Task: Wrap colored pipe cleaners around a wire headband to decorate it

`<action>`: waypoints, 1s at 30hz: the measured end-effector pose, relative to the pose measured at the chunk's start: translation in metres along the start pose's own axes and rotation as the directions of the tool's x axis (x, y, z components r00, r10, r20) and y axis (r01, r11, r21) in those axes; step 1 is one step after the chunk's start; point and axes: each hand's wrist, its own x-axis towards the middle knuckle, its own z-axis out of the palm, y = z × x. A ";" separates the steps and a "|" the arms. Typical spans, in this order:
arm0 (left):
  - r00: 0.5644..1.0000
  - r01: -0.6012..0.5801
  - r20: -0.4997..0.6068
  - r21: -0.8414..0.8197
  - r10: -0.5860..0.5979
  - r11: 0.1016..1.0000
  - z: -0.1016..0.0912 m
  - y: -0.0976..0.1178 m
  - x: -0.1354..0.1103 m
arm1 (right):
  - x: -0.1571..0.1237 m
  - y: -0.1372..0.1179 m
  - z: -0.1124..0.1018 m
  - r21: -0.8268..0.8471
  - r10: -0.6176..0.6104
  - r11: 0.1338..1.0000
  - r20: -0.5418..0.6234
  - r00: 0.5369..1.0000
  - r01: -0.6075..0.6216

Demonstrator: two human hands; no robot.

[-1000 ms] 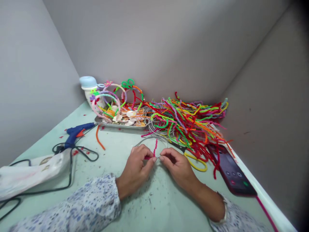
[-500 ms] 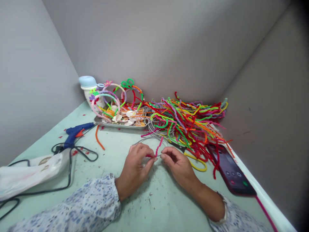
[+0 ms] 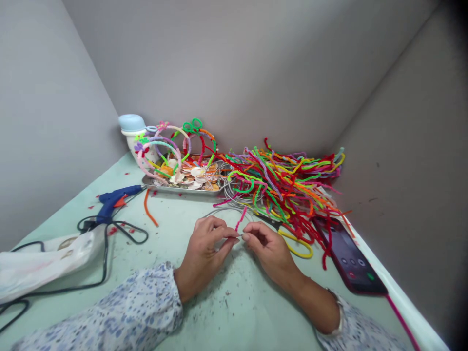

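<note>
Low over the pale green table, my left hand and my right hand meet fingertip to fingertip. Both pinch a short pink pipe cleaner whose free end sticks up and away between them. A thin grey wire loop lies just beyond my fingers. Whether the pipe cleaner is wound on that wire is hidden by my fingertips.
A heap of coloured pipe cleaners fills the back right corner. A metal tray of shells and pipe-cleaner hoops stands behind, with a white jar. A blue glue gun, cable and white bag lie left, a phone right.
The pink pipe cleaner's free end has tilted from nearly upright toward the right. My hands have shifted slightly up the table and stay pinched together.
</note>
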 end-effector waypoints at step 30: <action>0.992 0.100 0.074 0.007 -0.100 0.995 0.000 -0.002 0.001 | 0.000 -0.002 -0.001 -0.123 -0.044 0.992 -0.023 0.999 0.041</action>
